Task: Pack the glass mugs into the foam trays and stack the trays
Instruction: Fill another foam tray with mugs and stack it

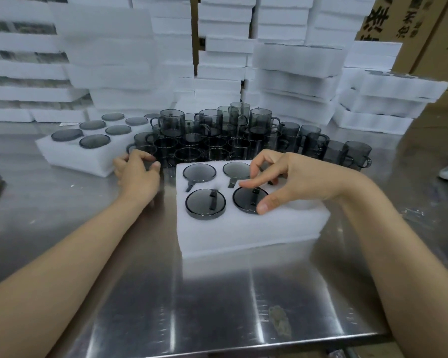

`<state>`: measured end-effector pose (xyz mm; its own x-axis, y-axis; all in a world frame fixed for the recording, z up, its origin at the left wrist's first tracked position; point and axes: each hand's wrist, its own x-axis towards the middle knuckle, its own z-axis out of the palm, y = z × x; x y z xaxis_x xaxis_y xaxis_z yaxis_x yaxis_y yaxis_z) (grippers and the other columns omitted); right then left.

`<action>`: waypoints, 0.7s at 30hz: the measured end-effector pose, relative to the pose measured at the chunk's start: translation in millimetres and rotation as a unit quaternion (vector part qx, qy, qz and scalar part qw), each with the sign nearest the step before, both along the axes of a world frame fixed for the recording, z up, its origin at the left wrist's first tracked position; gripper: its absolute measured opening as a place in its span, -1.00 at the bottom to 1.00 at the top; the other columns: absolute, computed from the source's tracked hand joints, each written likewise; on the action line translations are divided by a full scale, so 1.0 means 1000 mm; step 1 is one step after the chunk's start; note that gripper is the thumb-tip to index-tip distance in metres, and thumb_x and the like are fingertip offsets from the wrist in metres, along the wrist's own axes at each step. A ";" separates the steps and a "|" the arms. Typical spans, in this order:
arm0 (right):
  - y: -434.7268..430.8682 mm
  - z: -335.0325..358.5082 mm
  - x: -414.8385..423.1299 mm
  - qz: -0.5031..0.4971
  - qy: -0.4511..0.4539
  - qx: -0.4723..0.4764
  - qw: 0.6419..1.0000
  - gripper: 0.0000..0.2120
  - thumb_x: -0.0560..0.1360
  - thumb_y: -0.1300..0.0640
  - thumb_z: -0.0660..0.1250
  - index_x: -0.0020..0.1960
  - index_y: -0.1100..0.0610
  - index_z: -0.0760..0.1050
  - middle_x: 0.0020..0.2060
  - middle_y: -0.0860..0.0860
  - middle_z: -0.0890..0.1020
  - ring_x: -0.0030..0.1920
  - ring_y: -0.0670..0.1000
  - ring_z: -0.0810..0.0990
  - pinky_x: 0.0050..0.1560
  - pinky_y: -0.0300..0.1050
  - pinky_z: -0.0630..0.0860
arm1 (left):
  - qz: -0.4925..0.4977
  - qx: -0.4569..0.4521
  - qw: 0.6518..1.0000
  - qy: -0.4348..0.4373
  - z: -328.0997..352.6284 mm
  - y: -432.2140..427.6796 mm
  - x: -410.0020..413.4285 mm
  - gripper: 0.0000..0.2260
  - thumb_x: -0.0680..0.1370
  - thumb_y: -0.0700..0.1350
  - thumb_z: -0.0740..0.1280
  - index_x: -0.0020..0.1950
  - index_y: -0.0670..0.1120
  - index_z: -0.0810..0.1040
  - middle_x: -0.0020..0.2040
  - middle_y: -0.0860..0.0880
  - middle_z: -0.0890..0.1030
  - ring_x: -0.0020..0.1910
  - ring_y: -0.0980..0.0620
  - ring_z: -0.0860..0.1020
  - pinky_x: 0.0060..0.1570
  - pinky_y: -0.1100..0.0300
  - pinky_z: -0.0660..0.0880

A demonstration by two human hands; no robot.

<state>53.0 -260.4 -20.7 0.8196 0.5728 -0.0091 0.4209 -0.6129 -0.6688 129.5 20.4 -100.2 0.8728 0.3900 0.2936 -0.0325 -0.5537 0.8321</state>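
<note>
The mug (250, 200) sits upside down in the near tray (243, 228), its base pinched by the right hand (282, 177). The left hand (137, 171) curves over loose mugs (217, 140); I cannot tell if it grips one. Pushed down crooked, the mug may jam in the foam and crack.

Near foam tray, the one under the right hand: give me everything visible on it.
The near foam tray is a thick white foam block lying flat on the steel table. Round wells with handle slots are cut in its top. Four hold smoky glass mugs base-up; the front right well looks empty, the back right one is hidden by the right hand, whose thumb and forefinger pinch the front middle mug.
</note>
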 end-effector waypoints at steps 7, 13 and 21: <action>-0.005 -0.005 -0.002 -0.048 -0.028 0.103 0.993 -0.72 0.45 -0.17 0.36 -0.15 0.01 0.70 -0.08 -0.04 0.60 -0.09 -0.10 0.54 0.00 -0.23 0.41 | 0.026 -0.101 0.983 -0.153 0.016 -0.032 -0.025 -0.49 0.51 -0.12 0.37 0.37 -0.13 0.20 0.31 -0.10 0.25 0.36 -0.10 0.28 0.41 -0.11 0.18; 0.007 -0.013 0.002 -0.135 -0.153 0.190 0.960 -0.90 0.51 0.14 0.38 0.00 0.03 0.65 -0.26 -0.18 0.62 -0.23 0.00 0.51 -0.12 -0.07 0.50 | -0.134 -0.033 0.922 -0.361 0.029 -0.041 -0.044 -0.42 0.44 -0.07 0.47 0.28 0.21 0.20 0.27 0.02 0.39 0.27 0.05 0.42 0.31 0.01 0.37; 0.025 -0.021 -0.003 -0.008 -0.226 0.195 0.954 -0.28 0.40 0.22 0.50 0.47 -0.02 0.29 0.30 -0.07 0.39 0.32 -0.05 0.43 -0.14 -0.16 0.61 | -0.309 0.249 0.802 -0.447 0.033 -0.035 -0.040 -0.29 0.42 0.04 0.52 0.43 0.06 0.18 0.29 0.05 0.48 0.29 0.05 0.46 0.30 0.08 0.31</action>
